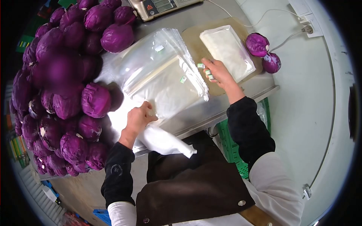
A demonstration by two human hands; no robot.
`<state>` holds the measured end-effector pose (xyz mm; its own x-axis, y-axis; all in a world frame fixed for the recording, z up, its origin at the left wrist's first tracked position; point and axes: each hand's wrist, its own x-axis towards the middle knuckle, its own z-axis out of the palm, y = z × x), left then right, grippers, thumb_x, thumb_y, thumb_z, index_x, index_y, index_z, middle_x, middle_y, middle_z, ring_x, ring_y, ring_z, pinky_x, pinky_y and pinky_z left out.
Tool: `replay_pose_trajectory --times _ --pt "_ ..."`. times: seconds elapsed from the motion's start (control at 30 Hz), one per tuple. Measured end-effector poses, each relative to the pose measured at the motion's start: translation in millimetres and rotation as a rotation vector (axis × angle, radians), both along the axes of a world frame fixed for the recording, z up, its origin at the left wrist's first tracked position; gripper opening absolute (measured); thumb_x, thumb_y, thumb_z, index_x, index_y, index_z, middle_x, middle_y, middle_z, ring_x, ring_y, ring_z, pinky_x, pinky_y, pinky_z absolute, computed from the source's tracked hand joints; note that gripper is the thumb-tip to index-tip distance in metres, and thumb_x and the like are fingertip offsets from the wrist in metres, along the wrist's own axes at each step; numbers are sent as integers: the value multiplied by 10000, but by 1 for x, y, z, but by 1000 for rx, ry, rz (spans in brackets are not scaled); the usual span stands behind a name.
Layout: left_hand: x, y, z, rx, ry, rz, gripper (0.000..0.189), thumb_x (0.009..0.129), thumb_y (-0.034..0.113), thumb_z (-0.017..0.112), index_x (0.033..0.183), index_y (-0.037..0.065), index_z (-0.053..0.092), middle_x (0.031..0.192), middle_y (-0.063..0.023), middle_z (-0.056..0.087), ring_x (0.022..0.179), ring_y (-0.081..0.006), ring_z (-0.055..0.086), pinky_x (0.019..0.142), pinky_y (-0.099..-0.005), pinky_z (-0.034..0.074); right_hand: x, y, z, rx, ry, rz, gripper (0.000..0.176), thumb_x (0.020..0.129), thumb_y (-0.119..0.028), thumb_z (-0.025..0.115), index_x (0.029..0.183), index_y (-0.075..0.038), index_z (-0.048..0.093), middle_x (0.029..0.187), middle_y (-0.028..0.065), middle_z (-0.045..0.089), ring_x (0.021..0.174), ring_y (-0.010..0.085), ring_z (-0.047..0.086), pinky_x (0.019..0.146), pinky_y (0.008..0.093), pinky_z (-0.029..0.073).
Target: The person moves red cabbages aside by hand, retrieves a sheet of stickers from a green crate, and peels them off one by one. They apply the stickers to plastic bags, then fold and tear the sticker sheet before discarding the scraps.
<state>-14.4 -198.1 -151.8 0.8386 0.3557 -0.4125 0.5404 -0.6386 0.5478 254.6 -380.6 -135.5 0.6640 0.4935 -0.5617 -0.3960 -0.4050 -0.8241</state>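
Observation:
My left hand [138, 117] pinches the near edge of a clear plastic bag [166, 141] that droops off the front edge of the steel table [222, 109]. A thick stack of clear plastic bags [162, 71] lies on the table between my hands. My right hand [218, 73] rests fingers down beside the stack, with small green-and-white labels [208, 72] stuck on its fingertips. Just beyond that hand, a flat white pack [228, 51] lies on a tan board [196, 41].
A big heap of red cabbages [64, 86] fills the left of the table. Two more cabbages [264, 51] sit at the right, near a cable and wall socket [309, 28]. A weighing scale [158, 6] stands at the back. A green crate [235, 150] sits under the table.

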Motion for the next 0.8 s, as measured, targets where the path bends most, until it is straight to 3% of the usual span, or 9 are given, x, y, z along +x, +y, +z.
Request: replay_pose_trajectory --times 0.23,0.37,0.4,0.47,0.53,0.6,0.67,0.73,0.8 --pt "-9 15 -27 -310 -146 195 98 794 117 644 858 43 649 567 -49 561 483 -144 508 492 -273 401 11 -8 -7 122 98 -8 323 882 -363 555 901 -42 531 634 -11 453 486 27 401 352 183 266" --pt "-23 58 -9 -773 -488 678 141 881 110 548 887 -4 631 681 11 562 519 -54 459 467 -197 359 20 -14 -19 149 127 -42 326 872 -349 570 908 -25 573 656 0 504 530 65 460 416 209 358" --pt "-28 66 -6 -839 -628 930 126 880 94 539 891 3 626 683 7 565 520 -51 460 464 -197 361 16 -8 -25 19 -56 126 360 844 -320 599 976 13 559 728 56 565 544 132 510 486 269 404" --pt "-34 50 -11 -853 -525 991 87 847 64 555 889 21 618 682 2 565 522 -53 463 461 -195 360 7 8 -28 -114 -240 283 419 816 -290 629 1044 52 545 800 111 625 559 199 559 556 329 450" --pt "-32 35 4 -697 -66 456 114 775 70 635 874 27 601 657 2 570 544 -65 499 466 -210 364 -8 31 -24 -320 -412 751 508 766 -259 671 1138 46 509 862 199 638 682 269 622 615 359 471" --pt "-16 3 8 -545 -31 349 206 725 95 692 874 3 584 560 -29 549 516 -75 494 486 -228 378 -24 41 -28 -408 -575 758 509 751 -272 685 1132 18 513 860 203 632 735 294 623 649 373 474" --pt "-4 -12 2 -3 -44 46 187 744 101 674 874 -3 589 550 -75 565 484 -122 525 478 -257 397 -28 44 -23 -504 -742 769 512 735 -286 699 1127 -10 517 858 208 627 787 320 623 683 388 477" --pt "-6 -12 -17 -48 -84 79 169 754 111 664 860 0 592 560 -89 575 487 -160 546 487 -283 412 -26 48 -8 -759 -796 725 485 728 -309 706 1089 -43 521 879 184 630 867 337 610 736 407 468" --pt "-9 -5 -26 -92 -124 121 155 764 121 655 846 4 595 571 -104 586 490 -197 567 495 -309 426 -12 25 -22 -462 -882 568 434 737 -304 706 1023 -30 529 880 200 623 834 348 613 709 419 473"
